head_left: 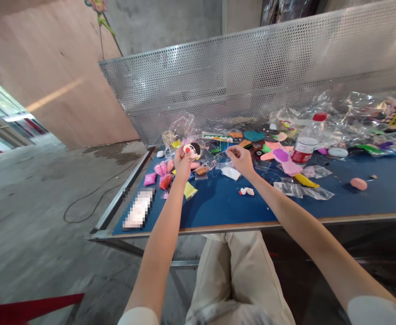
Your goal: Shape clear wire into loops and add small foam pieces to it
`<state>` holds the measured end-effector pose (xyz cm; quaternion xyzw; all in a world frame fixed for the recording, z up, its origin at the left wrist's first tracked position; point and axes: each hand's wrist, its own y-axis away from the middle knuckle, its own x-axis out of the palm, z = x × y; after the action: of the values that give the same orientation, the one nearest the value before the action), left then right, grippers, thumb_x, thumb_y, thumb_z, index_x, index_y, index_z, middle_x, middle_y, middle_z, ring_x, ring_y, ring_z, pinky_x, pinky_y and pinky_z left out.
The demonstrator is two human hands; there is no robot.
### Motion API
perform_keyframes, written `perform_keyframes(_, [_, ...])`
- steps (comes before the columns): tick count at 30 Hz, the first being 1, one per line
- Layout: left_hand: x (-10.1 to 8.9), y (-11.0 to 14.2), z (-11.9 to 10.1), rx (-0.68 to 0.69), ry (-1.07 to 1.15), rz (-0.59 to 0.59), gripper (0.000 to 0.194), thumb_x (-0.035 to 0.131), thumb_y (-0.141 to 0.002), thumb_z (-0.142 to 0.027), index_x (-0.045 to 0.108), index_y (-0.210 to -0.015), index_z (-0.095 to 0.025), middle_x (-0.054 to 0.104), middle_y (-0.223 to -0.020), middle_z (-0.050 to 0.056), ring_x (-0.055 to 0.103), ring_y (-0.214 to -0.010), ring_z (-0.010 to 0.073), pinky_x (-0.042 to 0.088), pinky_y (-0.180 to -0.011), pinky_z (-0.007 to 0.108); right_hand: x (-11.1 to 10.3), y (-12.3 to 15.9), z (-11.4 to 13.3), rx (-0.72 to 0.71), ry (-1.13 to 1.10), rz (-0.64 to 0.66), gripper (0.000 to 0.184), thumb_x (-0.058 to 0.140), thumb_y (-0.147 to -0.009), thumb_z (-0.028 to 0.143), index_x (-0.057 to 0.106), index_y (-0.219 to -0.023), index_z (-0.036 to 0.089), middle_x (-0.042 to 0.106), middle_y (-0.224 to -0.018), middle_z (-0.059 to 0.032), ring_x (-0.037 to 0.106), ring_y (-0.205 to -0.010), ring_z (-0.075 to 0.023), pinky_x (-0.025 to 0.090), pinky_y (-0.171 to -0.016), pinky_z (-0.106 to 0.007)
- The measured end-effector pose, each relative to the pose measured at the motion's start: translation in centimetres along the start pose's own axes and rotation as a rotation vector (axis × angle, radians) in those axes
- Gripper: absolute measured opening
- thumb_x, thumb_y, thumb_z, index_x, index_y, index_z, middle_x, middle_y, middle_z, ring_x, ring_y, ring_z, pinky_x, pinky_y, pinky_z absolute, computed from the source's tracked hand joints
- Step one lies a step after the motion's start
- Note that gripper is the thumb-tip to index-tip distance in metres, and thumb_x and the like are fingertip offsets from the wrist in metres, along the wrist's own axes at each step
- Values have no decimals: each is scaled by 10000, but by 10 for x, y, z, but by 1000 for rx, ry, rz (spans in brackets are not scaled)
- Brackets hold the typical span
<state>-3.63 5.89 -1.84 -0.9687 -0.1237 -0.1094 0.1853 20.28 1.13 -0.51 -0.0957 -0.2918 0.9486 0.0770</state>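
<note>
One pale, black-haired clay face is held above the left part of the blue tabletop, the left hand gripping its near edge. The right hand has its fingertips drawn together — whether around anything, I cannot tell. Farther right stands a red-capped bottle; pink clay packets lie left.

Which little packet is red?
The red packet, just right of the leftmost pink packet. Its colour sets it apart from that and the frontmost yellow packet.
</note>
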Motion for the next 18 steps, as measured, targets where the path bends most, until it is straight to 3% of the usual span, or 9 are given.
perform_keyframes(3, [-4,-4,0,-62,48,-47,329,782,-823,-369,640,-1105,-277,721,-1059,26,717,-1046,210,645,-859,405,1,0,-1,-3,12,9,278,636,-831,489,652,-809,212,668,-731,-33,530,-572,-150,439,-550,-302])
perform_keyframes(6, [-5,-6,2,-134,40,-75,270,786,-825,-381,636,-999,-241,726,-978,41,730,-965,199,641,-831,383,2,0,-2,-6,10,11,269,634,-830,473,655,-806,207,683,-746,-36,541,-577,-151,454,-568,-307])
perform_keyframes(10, [-10,-6,2,-126,-212,-69,229,742,-828,-332,668,-1011,-214,724,-918,49,723,-852,196,617,-786,357,3,0,-4,-7,20,13,262,632,-828,461,663,-800,202,695,-751,-38,549,-593,-154,460,-585,-307])
perform_keyframes(14, [-18,-3,-4,86,-608,-99,260,701,-813,-166,666,-1069,-192,724,-1097,100,683,-1104,274,525,-1033,435,4,0,-6,-16,42,22,272,626,-837,463,666,-808,196,697,-768,-53,576,-635,-169,465,-606,-313])
perform_keyframes(18, [-13,8,-19,490,-819,-84,238,641,-902,-182,668,-1138,-175,673,-1258,153,604,-1238,297,450,-1099,440,7,1,-6,-20,51,13,284,613,-848,479,659,-820,201,698,-773,-54,602,-668,-177,483,-634,-316])
